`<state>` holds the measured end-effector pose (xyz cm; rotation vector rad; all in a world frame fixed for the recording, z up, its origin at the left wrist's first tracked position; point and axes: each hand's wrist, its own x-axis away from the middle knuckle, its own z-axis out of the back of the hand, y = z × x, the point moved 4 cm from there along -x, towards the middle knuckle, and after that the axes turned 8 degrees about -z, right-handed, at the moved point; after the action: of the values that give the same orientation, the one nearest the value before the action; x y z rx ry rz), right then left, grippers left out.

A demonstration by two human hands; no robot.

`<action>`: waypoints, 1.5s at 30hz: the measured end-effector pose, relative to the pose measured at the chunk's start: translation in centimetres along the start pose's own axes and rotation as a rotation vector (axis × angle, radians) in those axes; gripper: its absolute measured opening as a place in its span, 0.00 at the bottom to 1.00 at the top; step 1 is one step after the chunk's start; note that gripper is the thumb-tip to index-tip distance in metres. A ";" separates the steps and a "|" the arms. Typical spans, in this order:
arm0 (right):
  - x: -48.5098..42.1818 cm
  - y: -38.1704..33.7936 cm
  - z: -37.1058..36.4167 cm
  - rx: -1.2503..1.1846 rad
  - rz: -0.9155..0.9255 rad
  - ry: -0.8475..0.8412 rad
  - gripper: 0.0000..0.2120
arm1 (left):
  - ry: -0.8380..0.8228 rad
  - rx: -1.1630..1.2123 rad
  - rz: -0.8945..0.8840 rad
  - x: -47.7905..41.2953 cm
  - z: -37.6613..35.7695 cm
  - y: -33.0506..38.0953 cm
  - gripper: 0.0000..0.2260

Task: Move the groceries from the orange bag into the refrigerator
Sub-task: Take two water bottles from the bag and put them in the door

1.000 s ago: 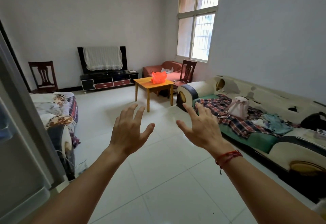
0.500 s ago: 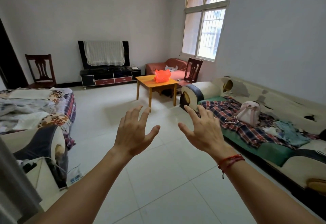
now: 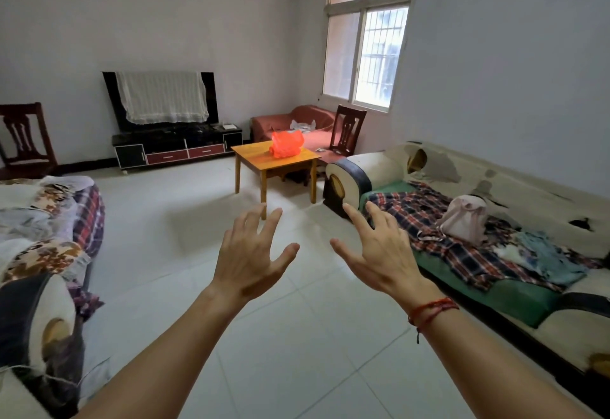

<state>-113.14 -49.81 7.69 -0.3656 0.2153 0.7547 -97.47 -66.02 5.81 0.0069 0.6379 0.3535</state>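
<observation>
Nearer the orange bag [image 3: 286, 144], left hand [image 3: 251, 260] and right hand [image 3: 383, 253] stay splayed, empty.

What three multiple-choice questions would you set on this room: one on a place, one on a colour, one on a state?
1. Where does the orange bag sit?
A. on the sofa
B. on the wooden table
C. on the floor

2. What colour is the cord on the wrist?
A. blue
B. green
C. red

3. How are the left hand and right hand?
A. both open, empty
B. both in fists
C. both gripping the bag

Answers: 1 B, the bag rests on the tabletop; 2 C, a red cord circles the right wrist; 3 A, fingers spread, nothing held.
</observation>
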 end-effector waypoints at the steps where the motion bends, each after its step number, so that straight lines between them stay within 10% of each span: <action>1: -1.4 0.2 -0.6 -0.008 -0.009 -0.001 0.33 | -0.003 0.013 0.001 -1.1 -1.0 -0.5 0.33; 45: -78.3 5.0 -30.7 -0.059 0.008 -0.082 0.32 | -0.097 0.032 0.115 -60.9 -43.4 -35.2 0.34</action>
<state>-174.13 -107.80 3.31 -0.3890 0.1177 0.7839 -156.92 -123.31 2.31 0.0906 0.5481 0.4512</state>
